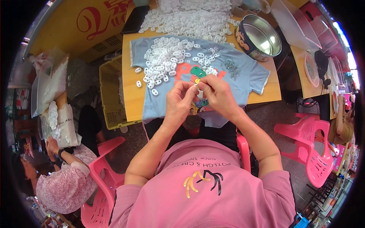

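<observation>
While both hands meet over the shirt [243, 72], the piece wants a steady pinch and small twists, judged from the grip. Left hand [179, 102]: fingers [189, 88] together on a small white clip [198, 90]. Right hand [217, 94]: fingers closed on the same clip. Beyond: clip pile [167, 62] on shirt, tabletop [131, 95], round tin [259, 37].

Head view, looking down (close) over table [133, 97].
</observation>
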